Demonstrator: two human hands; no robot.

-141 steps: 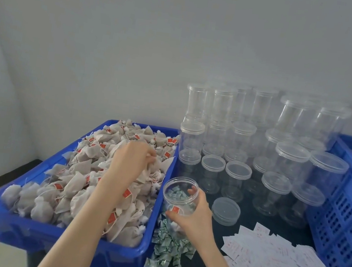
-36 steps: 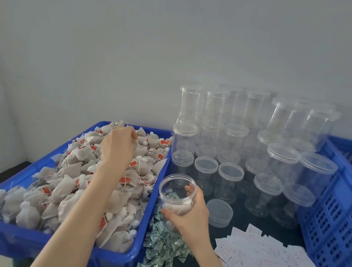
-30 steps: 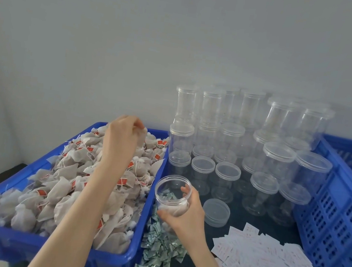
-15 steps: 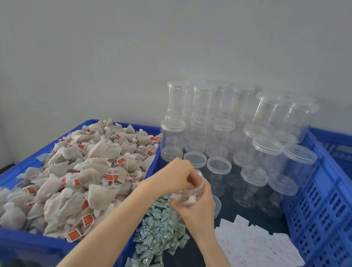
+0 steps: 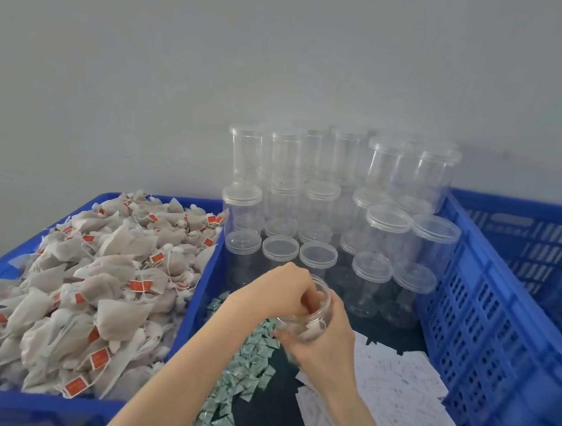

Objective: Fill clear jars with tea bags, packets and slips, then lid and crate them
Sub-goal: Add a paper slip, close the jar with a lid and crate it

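Filling the lower left of the frame, a blue bin (image 5: pixel 136 412) is brimming with tea bags (image 5: pixel 80 293). At center, your left hand (image 5: pixel 282 294) is curling its fingers into the mouth of a clear jar (image 5: pixel 311 320), though what they are pinching cannot be made out, while your right hand (image 5: pixel 322 345) is wrapping around that jar above the green packets (image 5: pixel 241 380). Lidded jars (image 5: pixel 344 214) are standing behind, white slips (image 5: pixel 390 401) are lying lower right, and a blue crate (image 5: pixel 505 352) is sitting at far right.
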